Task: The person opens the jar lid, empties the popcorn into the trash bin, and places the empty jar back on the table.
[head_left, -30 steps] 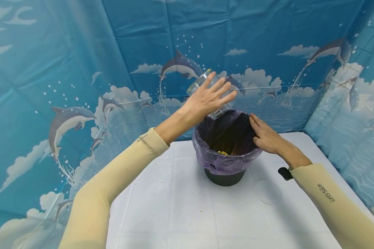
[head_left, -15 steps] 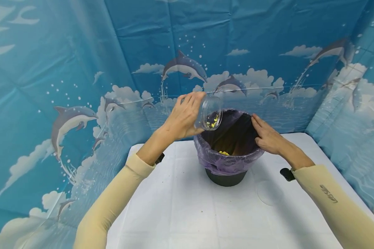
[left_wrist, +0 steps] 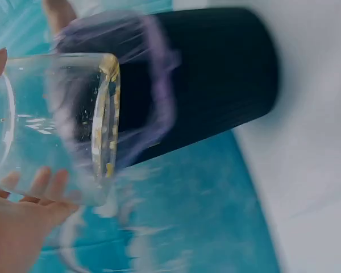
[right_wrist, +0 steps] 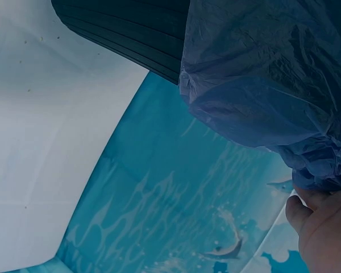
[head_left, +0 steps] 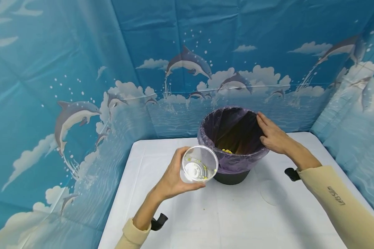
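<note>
My left hand (head_left: 174,176) grips a clear plastic jar (head_left: 188,176) around its side, in front and to the left of the lined bin. The jar's round mouth faces the head camera, and small yellow bits cling inside. In the left wrist view a ring of yellowish bits lines one end of the jar (left_wrist: 57,125). The dark trash bin (head_left: 232,178) wears a translucent purple bag (head_left: 237,162) folded over its rim, with yellow pieces (head_left: 226,151) at the bottom. My right hand (head_left: 275,136) holds the bin's right rim; in the right wrist view the bag (right_wrist: 261,108) hides its fingertips.
The bin stands toward the back of a white-covered table (head_left: 202,221), which has a few tiny specks on it. Blue dolphin-print sheeting (head_left: 187,117) hangs behind and at both sides. A faint circular mark (head_left: 272,193) lies right of the bin.
My left hand has brought the jar back from over the bin, down and toward me, turning its mouth up toward the head camera. My right hand has stayed at the rim.
</note>
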The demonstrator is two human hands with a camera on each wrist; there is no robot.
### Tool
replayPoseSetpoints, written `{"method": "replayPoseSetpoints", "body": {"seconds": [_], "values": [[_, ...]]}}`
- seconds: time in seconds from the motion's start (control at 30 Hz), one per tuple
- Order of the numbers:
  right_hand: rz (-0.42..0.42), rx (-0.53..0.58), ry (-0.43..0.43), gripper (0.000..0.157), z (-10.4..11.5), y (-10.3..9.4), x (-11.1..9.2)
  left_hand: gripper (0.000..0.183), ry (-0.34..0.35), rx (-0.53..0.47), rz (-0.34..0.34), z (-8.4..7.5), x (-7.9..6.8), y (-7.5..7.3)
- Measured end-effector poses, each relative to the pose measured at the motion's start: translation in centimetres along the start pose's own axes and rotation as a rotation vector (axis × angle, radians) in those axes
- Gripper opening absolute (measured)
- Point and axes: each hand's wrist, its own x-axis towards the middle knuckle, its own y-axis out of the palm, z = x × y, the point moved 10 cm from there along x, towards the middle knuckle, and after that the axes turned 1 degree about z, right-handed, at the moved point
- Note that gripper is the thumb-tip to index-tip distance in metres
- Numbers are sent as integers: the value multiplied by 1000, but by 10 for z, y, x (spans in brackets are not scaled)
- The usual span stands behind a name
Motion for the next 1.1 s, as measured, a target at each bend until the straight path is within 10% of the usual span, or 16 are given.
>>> {"method": "replayPoseSetpoints", "body": {"seconds": [0.23, 0.53, 1.1], "values": [[-5, 7, -9, 78, -1, 1, 0, 109, -223, -159, -8, 59, -48, 52], [-9, 11, -7, 78, 1, 0, 0, 112, -321, -260, 75, 100, -91, 117], [-6, 11, -1, 78, 0, 0, 1, 113, -362, -326, 87, 121, -109, 154]]}}
